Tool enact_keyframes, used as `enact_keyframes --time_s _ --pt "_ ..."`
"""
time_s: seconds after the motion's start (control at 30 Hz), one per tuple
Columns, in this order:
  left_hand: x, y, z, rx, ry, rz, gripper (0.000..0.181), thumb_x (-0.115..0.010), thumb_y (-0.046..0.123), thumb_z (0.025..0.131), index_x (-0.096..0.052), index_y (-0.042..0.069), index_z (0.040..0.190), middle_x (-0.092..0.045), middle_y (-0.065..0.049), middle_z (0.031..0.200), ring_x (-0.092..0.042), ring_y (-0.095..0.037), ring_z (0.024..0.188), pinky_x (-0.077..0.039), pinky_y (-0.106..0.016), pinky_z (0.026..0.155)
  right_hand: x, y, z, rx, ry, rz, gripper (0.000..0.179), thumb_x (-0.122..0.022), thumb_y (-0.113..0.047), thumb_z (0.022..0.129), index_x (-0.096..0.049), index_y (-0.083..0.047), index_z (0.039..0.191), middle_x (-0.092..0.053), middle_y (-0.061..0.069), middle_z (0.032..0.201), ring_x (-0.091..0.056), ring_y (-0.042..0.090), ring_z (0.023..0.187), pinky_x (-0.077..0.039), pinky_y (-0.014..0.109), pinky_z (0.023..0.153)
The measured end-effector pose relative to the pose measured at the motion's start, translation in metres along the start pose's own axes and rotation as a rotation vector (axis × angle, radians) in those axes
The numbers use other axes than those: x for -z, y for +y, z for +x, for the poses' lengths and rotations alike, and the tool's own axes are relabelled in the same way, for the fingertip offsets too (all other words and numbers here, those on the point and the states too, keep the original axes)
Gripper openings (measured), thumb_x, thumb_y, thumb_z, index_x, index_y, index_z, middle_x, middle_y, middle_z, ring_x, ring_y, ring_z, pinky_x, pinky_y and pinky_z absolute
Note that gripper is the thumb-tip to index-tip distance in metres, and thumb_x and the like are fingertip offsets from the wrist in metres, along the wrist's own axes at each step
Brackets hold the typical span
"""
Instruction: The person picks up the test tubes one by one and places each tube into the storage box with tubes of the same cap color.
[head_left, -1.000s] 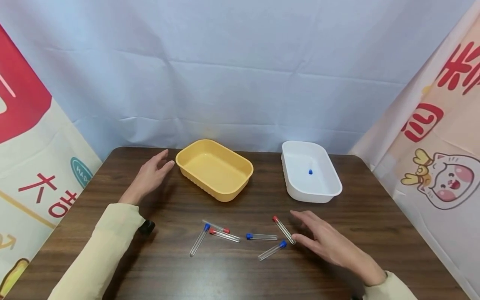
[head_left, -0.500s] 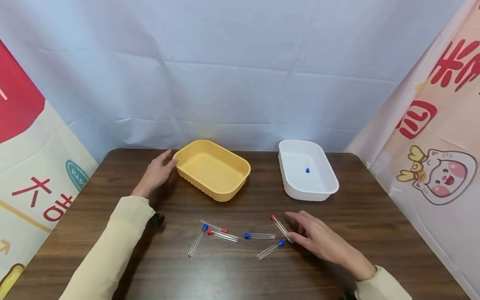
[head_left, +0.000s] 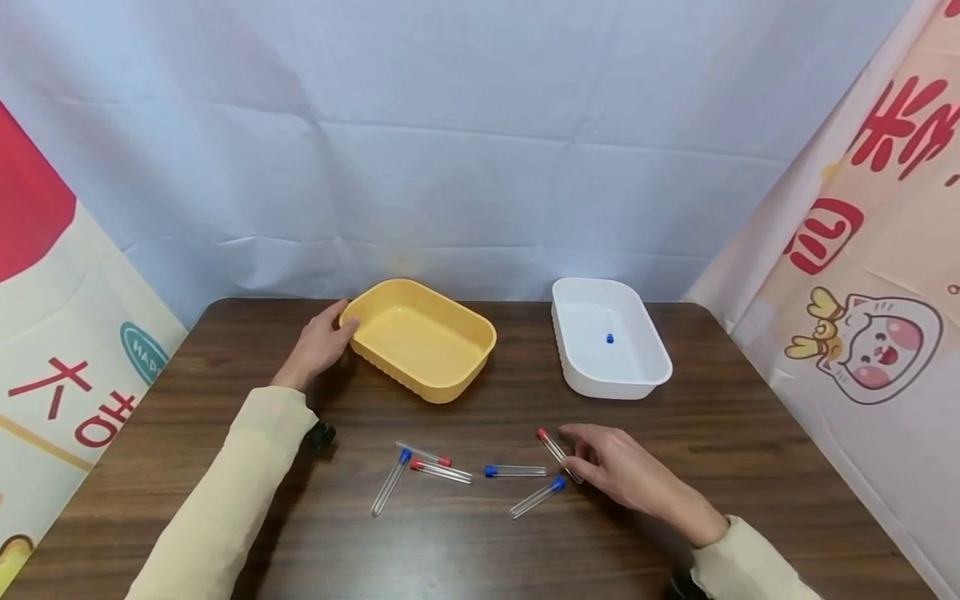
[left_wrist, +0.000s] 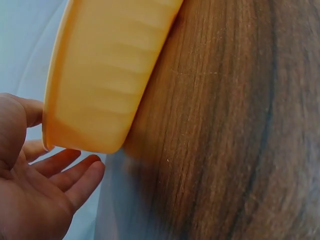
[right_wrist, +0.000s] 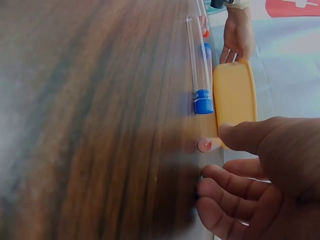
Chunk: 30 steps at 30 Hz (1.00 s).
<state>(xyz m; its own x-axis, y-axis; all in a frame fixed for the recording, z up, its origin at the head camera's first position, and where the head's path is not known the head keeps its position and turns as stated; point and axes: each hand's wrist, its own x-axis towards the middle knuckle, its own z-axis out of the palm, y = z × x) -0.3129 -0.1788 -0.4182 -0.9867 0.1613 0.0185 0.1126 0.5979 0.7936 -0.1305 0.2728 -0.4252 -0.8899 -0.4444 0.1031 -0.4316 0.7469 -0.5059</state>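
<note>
At the left end of the yellow plastic basin (head_left: 412,342), my left hand (head_left: 317,348) holds the rim, its thumb over the edge and fingers against the outer wall. My right hand (head_left: 626,468) is low over the table at a red-capped test tube (head_left: 553,447). Thumb and index finger stand on either side of that tube's rounded end; the right wrist view shows a gap around it. Left of this hand lie a blue-capped tube (head_left: 537,497) and another blue-capped tube (head_left: 516,471).
Farther left lie two red-capped tubes (head_left: 442,472), overlapping closely, beside a blue-capped tube (head_left: 388,483). A white basin (head_left: 611,389) at the back right holds a clear tube with a blue cap (head_left: 610,338). A pale curtain (head_left: 465,150) hangs behind the brown table (head_left: 450,558).
My left hand has moved right and taken hold of the yellow basin's rim. My right hand has come closer around the red-capped tube, fingers bending more. The head view has shifted slightly.
</note>
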Motion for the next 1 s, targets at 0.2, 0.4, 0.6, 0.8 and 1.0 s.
enact_keyframes --time_s 0.2,0.4,0.6,0.8,1.0 --pt "0.000 -0.001 0.001 0.000 0.005 0.010 0.066 -0.045 0.033 0.111 -0.022 0.003 0.164 -0.033 -0.026 0.162 -0.037 -0.043 0.144 -0.030 -0.059 0.117 -0.002 -0.001 0.004 -0.030 -0.004 -0.025 0.037 -0.076 -0.017 0.095 -0.067 0.003 0.126 -0.053 -0.016 0.069 -0.046 -0.004 0.057 -0.043 0.021 0.053" --pt "0.002 0.001 -0.006 0.012 0.011 0.024 0.066 -0.046 0.034 0.110 -0.024 0.003 0.164 -0.033 -0.026 0.162 -0.037 -0.044 0.144 -0.031 -0.060 0.116 -0.004 -0.004 0.006 -0.050 0.001 -0.042 0.036 -0.076 -0.017 0.095 -0.069 0.003 0.124 -0.053 -0.018 0.068 -0.045 -0.004 0.056 -0.042 0.021 0.051" --pt "0.004 0.001 -0.013 0.012 0.007 0.055 0.065 -0.047 0.035 0.110 -0.026 0.003 0.163 -0.038 -0.027 0.158 -0.041 -0.044 0.140 -0.034 -0.061 0.114 -0.007 -0.003 0.008 -0.046 0.018 -0.039 0.034 -0.076 -0.017 0.096 -0.069 0.003 0.122 -0.055 -0.018 0.066 -0.045 -0.004 0.054 -0.041 0.021 0.050" --pt "0.005 0.001 -0.022 0.004 0.001 0.077 0.065 -0.047 0.032 0.110 -0.025 0.001 0.162 -0.038 -0.028 0.157 -0.046 -0.045 0.135 -0.038 -0.062 0.110 -0.009 -0.003 0.010 -0.044 0.045 -0.036 0.033 -0.075 -0.017 0.096 -0.070 0.004 0.121 -0.056 -0.019 0.065 -0.045 -0.005 0.054 -0.041 0.022 0.050" --pt "0.006 0.004 -0.030 0.027 -0.003 0.090 0.065 -0.045 0.028 0.109 -0.022 -0.001 0.162 -0.039 -0.029 0.156 -0.048 -0.042 0.133 -0.039 -0.059 0.110 -0.011 -0.005 0.013 -0.091 0.046 -0.038 0.032 -0.075 -0.018 0.096 -0.070 0.004 0.120 -0.056 -0.018 0.064 -0.046 -0.004 0.053 -0.041 0.022 0.049"
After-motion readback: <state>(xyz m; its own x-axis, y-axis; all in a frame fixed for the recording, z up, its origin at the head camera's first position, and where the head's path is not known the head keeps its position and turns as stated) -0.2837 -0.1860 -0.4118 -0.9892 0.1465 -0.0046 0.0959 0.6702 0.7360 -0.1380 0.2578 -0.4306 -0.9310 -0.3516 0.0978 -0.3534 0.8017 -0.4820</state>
